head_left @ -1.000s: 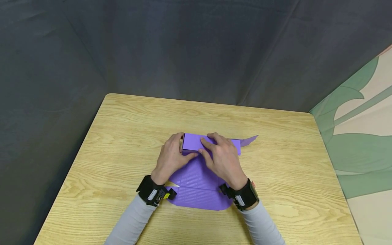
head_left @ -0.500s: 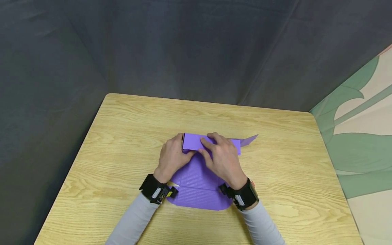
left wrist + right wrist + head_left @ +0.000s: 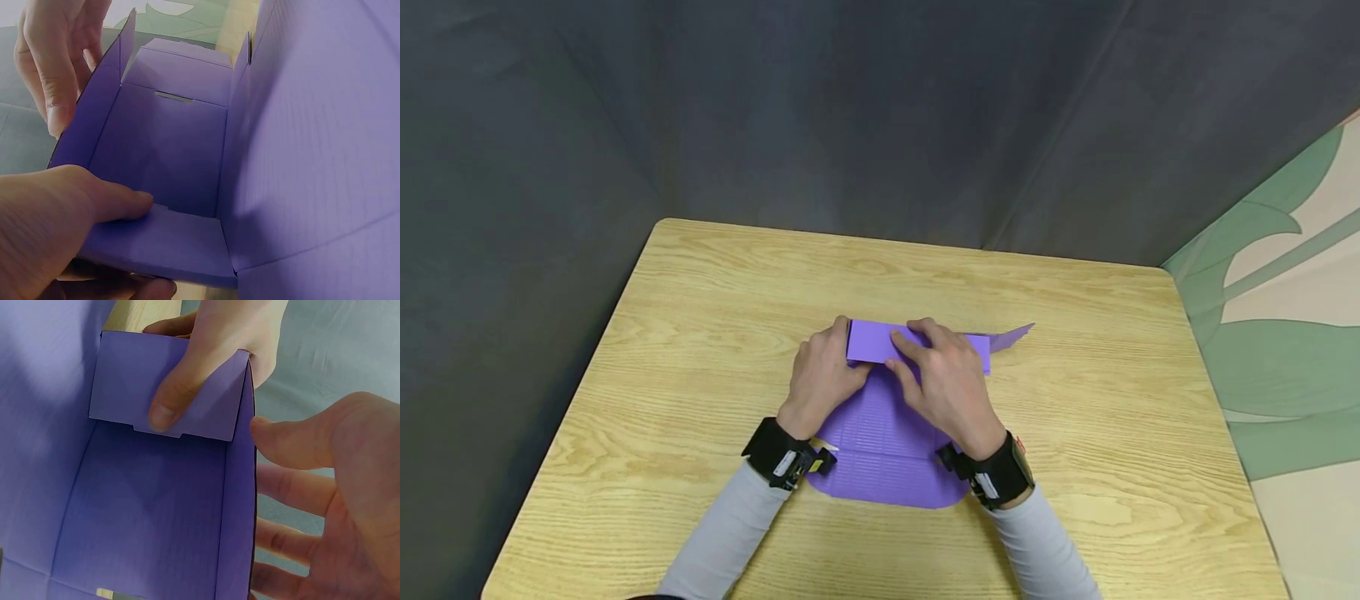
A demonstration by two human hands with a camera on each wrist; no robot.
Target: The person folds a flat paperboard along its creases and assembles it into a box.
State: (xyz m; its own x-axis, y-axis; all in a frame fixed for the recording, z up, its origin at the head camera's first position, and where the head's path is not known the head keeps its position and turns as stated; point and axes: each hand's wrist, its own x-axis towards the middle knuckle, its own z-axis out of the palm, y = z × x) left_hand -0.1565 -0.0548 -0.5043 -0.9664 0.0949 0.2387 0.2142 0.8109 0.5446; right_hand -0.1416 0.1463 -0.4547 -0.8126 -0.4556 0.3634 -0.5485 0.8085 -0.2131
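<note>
A partly folded purple cardboard box [image 3: 867,343] lies at the middle of the table, its ribbed panel [image 3: 887,433] spread toward me. My left hand [image 3: 823,375] grips the box's left end. In the left wrist view its thumb [image 3: 122,201] presses the folded-in end flap [image 3: 169,240] from inside, while other fingers are underneath, partly hidden. My right hand [image 3: 947,375] lies against the outer side wall, fingers spread. In the right wrist view its fingertips [image 3: 265,431] meet that side wall [image 3: 239,506]. At the box's other end, a slotted end panel [image 3: 178,69] stands folded outward.
A purple flap [image 3: 1011,337] sticks out to the right of the box. The wooden table [image 3: 1112,400] extends around it. Behind hangs a dark curtain [image 3: 850,125], and a green-and-cream patterned cloth [image 3: 1292,367] borders the right side.
My left hand has shifted slightly right and closer around the box's left end, its thumb slipping inside behind the side wall. The right hand stays in place on the wall.
</note>
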